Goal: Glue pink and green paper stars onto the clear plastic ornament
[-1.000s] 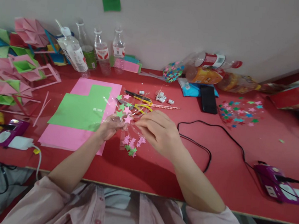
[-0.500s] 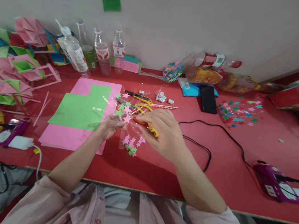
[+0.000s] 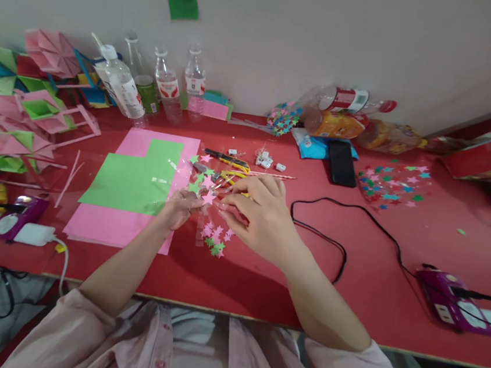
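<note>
In the head view, my left hand [image 3: 180, 207] is closed, pinching a clear plastic strip with pink and green paper stars [image 3: 208, 197] stuck along it. My right hand [image 3: 264, 215] faces it from the right, thumb and forefinger at the strip's edge beside the top pink star; the clear film between them is hard to make out. Yellow-handled scissors [image 3: 233, 177] lie behind the hands, and a bit of yellow shows past my right fingers. Below hangs or lies a cluster of pink and green stars [image 3: 215, 239]; I cannot tell which.
Green paper [image 3: 127, 183] lies on pink sheets [image 3: 113, 228] to the left. A black cutter [image 3: 222, 157] and small white pieces [image 3: 265, 160] lie farther back. Bottles [image 3: 165, 88], folded paper models [image 3: 42, 110], a phone [image 3: 342, 162] and a black cord [image 3: 365, 211] surround the work.
My right hand no longer shows the yellow-handled tool with an orange-red part in its grip. Its fingers have shifted to the strip's edge by the star. My left hand stays put.
</note>
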Action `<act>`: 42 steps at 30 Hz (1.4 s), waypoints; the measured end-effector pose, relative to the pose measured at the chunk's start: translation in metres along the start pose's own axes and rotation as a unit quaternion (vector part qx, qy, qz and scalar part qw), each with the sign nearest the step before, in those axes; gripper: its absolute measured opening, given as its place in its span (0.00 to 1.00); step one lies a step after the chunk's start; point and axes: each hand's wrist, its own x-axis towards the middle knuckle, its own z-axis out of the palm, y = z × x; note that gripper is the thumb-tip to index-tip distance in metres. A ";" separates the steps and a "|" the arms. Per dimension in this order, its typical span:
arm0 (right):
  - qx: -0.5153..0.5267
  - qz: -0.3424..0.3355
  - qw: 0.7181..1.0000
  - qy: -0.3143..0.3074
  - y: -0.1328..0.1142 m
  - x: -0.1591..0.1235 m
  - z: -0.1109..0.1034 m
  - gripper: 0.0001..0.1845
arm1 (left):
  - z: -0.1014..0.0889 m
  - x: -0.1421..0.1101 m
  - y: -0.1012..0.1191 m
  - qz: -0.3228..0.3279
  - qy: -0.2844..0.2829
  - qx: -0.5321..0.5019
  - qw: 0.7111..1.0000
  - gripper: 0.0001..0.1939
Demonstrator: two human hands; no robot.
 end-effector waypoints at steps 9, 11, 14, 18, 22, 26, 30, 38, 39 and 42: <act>0.005 -0.001 1.000 0.006 -0.001 0.000 0.001 0.08 | -0.001 0.000 -0.002 -0.031 0.069 -0.049 0.996 0.22; 0.001 -0.007 1.000 0.014 -0.001 0.000 0.002 0.08 | -0.001 0.001 -0.004 -0.032 0.063 -0.052 0.996 0.22; -0.008 -0.013 1.000 0.016 -0.001 0.000 0.003 0.09 | -0.001 0.000 -0.007 -0.033 0.054 -0.048 0.997 0.23; -0.019 -0.017 0.999 0.023 -0.002 0.001 0.001 0.10 | -0.001 -0.002 -0.011 -0.031 0.049 -0.050 0.997 0.26; -0.002 -0.015 1.000 0.008 -0.003 0.001 -0.002 0.09 | -0.001 -0.002 -0.009 -0.034 0.020 -0.038 0.999 0.25; -0.006 -0.009 1.000 0.002 -0.004 0.000 -0.003 0.07 | -0.003 -0.001 -0.007 -0.037 0.011 -0.007 0.999 0.20; -0.004 0.000 1.000 0.007 -0.006 0.000 -0.005 0.06 | -0.005 0.000 -0.008 -0.034 0.020 -0.007 0.999 0.18; 0.020 0.006 1.000 0.011 -0.008 0.000 -0.006 0.06 | -0.007 0.001 -0.010 -0.031 0.021 -0.009 0.999 0.18; 0.019 0.007 1.000 0.008 -0.008 0.000 -0.005 0.06 | -0.007 0.001 -0.010 -0.028 0.018 -0.006 0.999 0.17; 0.015 0.007 1.000 0.011 -0.008 -0.001 -0.002 0.07 | -0.008 0.001 -0.010 -0.015 0.012 -0.003 1.000 0.16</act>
